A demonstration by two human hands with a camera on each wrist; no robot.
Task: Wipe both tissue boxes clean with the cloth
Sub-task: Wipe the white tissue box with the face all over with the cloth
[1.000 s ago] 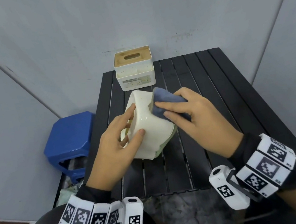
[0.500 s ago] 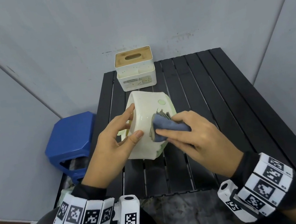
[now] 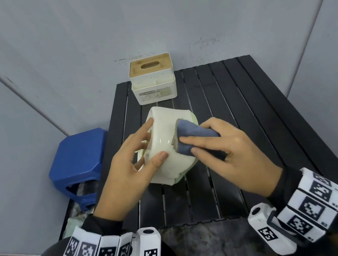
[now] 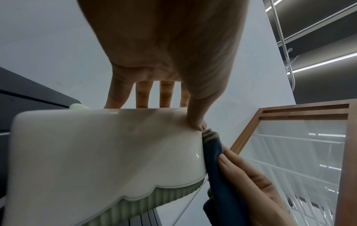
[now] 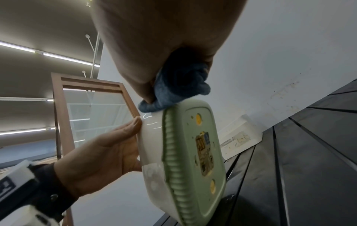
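Note:
A cream tissue box [image 3: 165, 141] with a ribbed green base [image 5: 201, 152] stands tilted on its side on the black slatted table [image 3: 250, 115]. My left hand [image 3: 154, 140] grips it, thumb on the near side wall and fingers over the far face. My right hand [image 3: 201, 144] holds a folded blue cloth [image 3: 191, 133] and presses it against the box's upturned side near the green edge. In the left wrist view the cloth [image 4: 214, 160] lies along the box's [image 4: 96, 152] right edge. A second white tissue box [image 3: 153, 81] with a wooden slotted lid stands upright at the table's back.
A blue plastic stool [image 3: 77, 157] stands on the floor left of the table. Grey walls close in behind and on both sides. The right half of the table is bare slats. Crumpled bags lie on the floor under the stool.
My right hand slid the cloth from the box's far top edge down its side, then a little way back up. My left hand kept its grip on the tilted box.

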